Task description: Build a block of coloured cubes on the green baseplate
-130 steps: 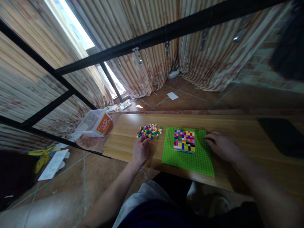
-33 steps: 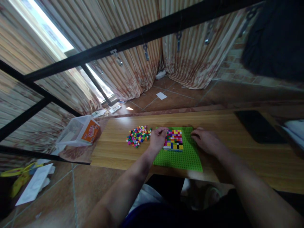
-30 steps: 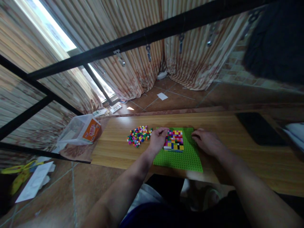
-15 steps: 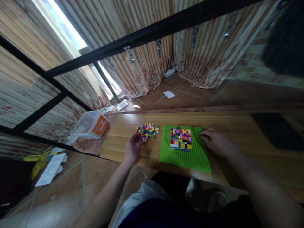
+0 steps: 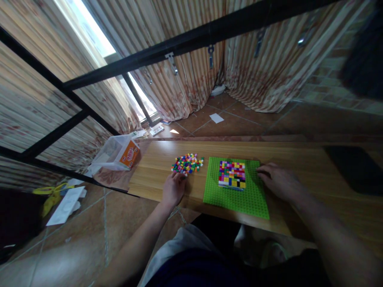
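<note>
A green studded baseplate [image 5: 239, 201] lies on the wooden tabletop [image 5: 299, 163]. On it stands a square block of small multicoloured bricks [image 5: 232, 174]. A loose pile of small coloured bricks [image 5: 188, 164] lies left of the plate. My left hand [image 5: 173, 187] rests at the near edge of that pile, fingers curled down onto the bricks; what they pinch is hidden. My right hand [image 5: 279, 182] lies on the plate's right edge, fingers bent and pressing down on it.
A clear plastic tub with an orange label [image 5: 118, 153] lies tipped at the table's left end. A dark flat object [image 5: 356, 169] lies at the far right. Black metal bars [image 5: 191, 38] cross overhead. Papers and a yellow item [image 5: 55, 193] lie on the tiled floor.
My left hand has left the brick block on the plate and gone back left to the loose pile. My right hand has stayed on the plate's right edge.
</note>
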### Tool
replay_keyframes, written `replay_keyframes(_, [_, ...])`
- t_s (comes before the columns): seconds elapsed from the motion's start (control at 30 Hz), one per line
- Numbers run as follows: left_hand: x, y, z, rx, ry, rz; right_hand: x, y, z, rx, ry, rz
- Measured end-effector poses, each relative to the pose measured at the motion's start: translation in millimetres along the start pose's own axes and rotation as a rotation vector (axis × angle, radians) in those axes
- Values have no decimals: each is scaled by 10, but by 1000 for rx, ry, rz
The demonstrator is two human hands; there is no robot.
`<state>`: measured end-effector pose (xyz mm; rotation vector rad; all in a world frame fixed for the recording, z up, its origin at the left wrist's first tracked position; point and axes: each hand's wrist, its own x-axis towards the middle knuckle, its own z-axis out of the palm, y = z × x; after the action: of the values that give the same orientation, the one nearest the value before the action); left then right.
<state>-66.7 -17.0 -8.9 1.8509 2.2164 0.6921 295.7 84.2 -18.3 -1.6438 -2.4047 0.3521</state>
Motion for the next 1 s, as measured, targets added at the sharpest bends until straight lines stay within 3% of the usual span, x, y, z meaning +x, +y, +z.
replay_keyframes(0.23, [23, 74, 4, 37, -28, 18, 7, -10, -6, -4, 10, -17])
replay_keyframes(0.4, [108, 355, 1, -215, 4, 56, 2, -41, -22, 16, 13, -10])
replay_keyframes(0.7, [317, 871, 283, -664, -48, 25, 2, -119, -104, -2, -11, 14])
replay_keyframes(1.0, [394, 1106, 396, -554, -8, 106, 13, -116, -111, -11, -26, 10])
